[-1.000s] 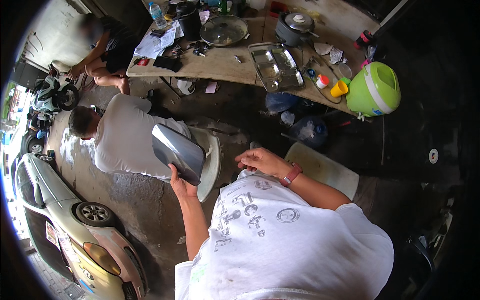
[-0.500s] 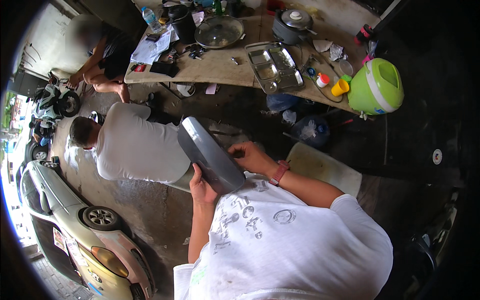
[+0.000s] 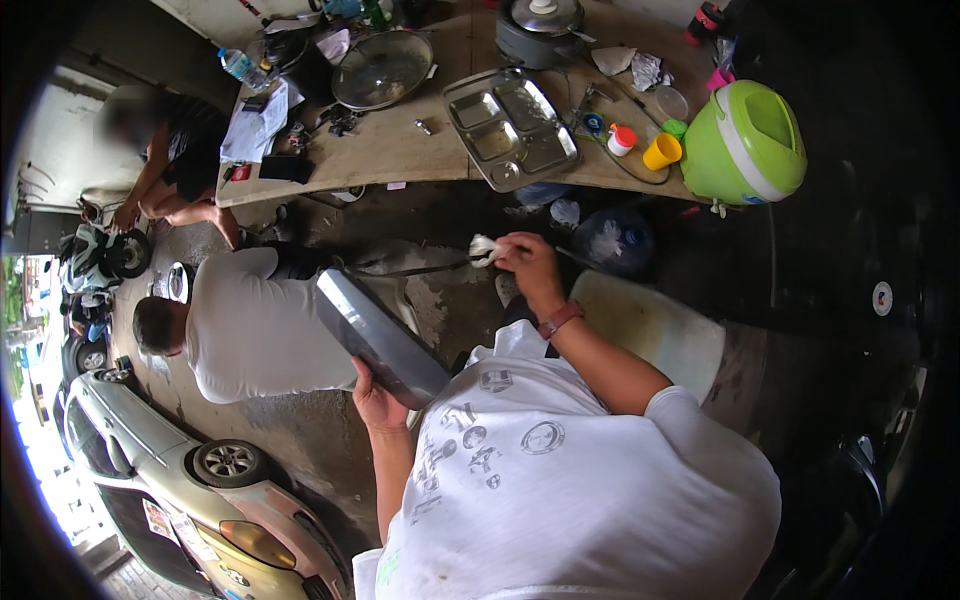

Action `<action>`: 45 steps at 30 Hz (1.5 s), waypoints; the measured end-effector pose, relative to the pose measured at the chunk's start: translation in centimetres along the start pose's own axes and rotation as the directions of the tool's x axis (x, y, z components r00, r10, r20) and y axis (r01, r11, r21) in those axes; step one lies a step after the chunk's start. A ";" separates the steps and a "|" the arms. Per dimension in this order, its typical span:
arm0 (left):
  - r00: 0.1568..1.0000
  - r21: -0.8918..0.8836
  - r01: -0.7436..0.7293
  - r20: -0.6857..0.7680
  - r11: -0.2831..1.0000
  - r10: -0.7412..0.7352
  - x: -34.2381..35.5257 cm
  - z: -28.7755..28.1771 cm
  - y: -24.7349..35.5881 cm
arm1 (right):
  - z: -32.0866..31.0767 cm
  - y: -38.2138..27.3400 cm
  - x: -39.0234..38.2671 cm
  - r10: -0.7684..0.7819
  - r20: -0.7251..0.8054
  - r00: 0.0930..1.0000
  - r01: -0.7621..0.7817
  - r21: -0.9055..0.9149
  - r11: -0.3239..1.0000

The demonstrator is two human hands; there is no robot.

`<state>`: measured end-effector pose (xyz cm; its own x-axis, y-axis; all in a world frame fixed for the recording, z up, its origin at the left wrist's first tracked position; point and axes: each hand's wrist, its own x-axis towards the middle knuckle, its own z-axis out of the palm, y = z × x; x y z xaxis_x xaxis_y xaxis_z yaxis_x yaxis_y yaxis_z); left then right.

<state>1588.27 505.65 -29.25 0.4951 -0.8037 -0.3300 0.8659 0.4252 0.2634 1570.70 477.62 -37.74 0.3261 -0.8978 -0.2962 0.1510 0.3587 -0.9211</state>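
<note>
A long grey panel [image 3: 380, 338] with a glossy, rounded face lies slanted in front of my shirt. My left hand [image 3: 378, 400] grips its lower edge, thumb on the near face and the other fingers hidden behind it. To the right of the panel and apart from it, my right hand [image 3: 528, 266] is raised, with a red watch on the wrist. A crumpled white rag [image 3: 486, 250] is pinched between its fingertips. The panel's far side is out of sight.
Ahead stands a wooden table [image 3: 400, 165] with a steel compartment tray [image 3: 510, 125], lidded pan [image 3: 382, 70], pot [image 3: 540, 35] and green cooler [image 3: 745, 145]. A person in white [image 3: 270, 330] bends close at left; another person [image 3: 170, 150] sits beyond. A car [image 3: 190, 480] is parked at left.
My right hand has moved from beside the panel up and away, and the white rag now shows in it. The panel, still in my left hand, has shifted left and lower in view.
</note>
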 end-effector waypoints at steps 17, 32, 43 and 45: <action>0.977 0.118 -0.104 -0.174 0.988 0.124 5.0 2.6 0.4 | -20.1 -4.4 24.6 -0.661 -0.110 0.743 0.214 -0.896 0.389; 0.891 0.207 -0.232 -0.348 0.950 0.293 4.9 3.7 -1.1 | -22.6 -9.7 34.3 -0.532 -0.116 0.839 0.037 -0.963 0.268; 0.788 0.355 -0.258 -0.461 0.899 0.408 3.5 4.4 -0.3 | -29.1 -11.8 42.0 -0.253 -0.171 0.952 -0.130 -0.977 0.171; 0.737 0.417 -0.247 -0.505 0.874 0.449 3.4 4.4 -0.2 | -29.7 -11.7 42.4 -0.117 -0.084 0.990 -0.075 -0.994 0.082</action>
<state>1589.51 501.01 -26.45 0.7902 -0.1914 -0.5823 0.6048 0.3970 0.6903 1555.06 427.75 -47.06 0.2263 -0.9519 -0.2063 -0.9395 -0.1574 -0.3042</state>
